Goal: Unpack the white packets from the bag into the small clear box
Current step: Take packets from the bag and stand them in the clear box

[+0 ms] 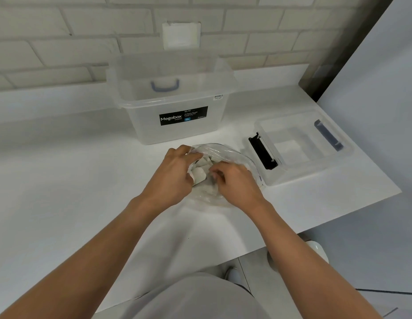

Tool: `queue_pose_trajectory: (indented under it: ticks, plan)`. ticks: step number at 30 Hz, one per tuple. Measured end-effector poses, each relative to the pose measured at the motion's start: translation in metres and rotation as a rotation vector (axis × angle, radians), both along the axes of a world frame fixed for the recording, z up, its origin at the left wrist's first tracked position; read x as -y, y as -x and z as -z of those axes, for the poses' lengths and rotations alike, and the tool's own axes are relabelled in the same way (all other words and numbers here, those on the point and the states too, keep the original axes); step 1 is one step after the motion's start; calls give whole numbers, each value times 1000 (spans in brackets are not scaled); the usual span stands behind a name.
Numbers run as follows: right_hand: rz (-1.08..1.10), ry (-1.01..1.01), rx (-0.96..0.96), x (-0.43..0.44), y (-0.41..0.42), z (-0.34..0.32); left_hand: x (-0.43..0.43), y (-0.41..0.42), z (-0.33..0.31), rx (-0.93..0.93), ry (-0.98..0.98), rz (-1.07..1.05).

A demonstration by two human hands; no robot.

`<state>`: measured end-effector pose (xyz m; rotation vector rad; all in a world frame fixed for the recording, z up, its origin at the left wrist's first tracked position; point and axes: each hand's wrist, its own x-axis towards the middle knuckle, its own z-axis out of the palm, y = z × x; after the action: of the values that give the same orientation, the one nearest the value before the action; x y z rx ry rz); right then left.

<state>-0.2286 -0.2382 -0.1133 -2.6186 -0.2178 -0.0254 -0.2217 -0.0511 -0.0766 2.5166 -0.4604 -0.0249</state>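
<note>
Found the white packets (200,173) bunched inside a crinkled clear plastic bag (232,155), set mouth-up on the white countertop (62,169) directly in front of the body. Saw the left hand (175,176) clamped on the left edge of the bag's mouth, thumb and fingers curled round the film. Saw the right hand (237,183) over the right side of the mouth, fingers curled down among the packets; could not tell through the blur whether pinching one or only touching. Noted both hands close together, hiding much of the bag and most of the packets. Spotted the small clear plastic box (310,171) just beside the bag on the right, open-topped, with a black latch (262,153) on the end nearest the bag and a dark blue handle (329,135) on the far end. Made out a pale square on its floor, too faint to call a packet. Picked out, beyond the bag and apart from it, a large clear storage tub (149,125) bearing a black "Megabox" label (183,116), with a blue-grey handle (164,86) visible through its back wall. Took in a white brick wall (62,31) behind, with a square white plate (180,34) fixed above the tub. Glimpsed grey trousers (200,300) and a white shoe (317,249) below the counter edge.
</note>
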Motion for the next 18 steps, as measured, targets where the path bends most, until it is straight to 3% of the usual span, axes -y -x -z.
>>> queue_pose_trajectory:
  ticks: [4, 9, 13, 18]
  plan:
    - [71, 154, -140, -3, -11, 3, -2, -2, -1, -18, 0, 5]
    - [92, 159, -277, -5, -16, 6, 1, -1, 1, -35, 5, 9]
    - [128, 76, -360, -3, -16, 4, 1, -2, 1, -43, 8, 1]
    - [139, -180, -276, -6, -15, -2, -1, -3, -1, -47, 18, -1]
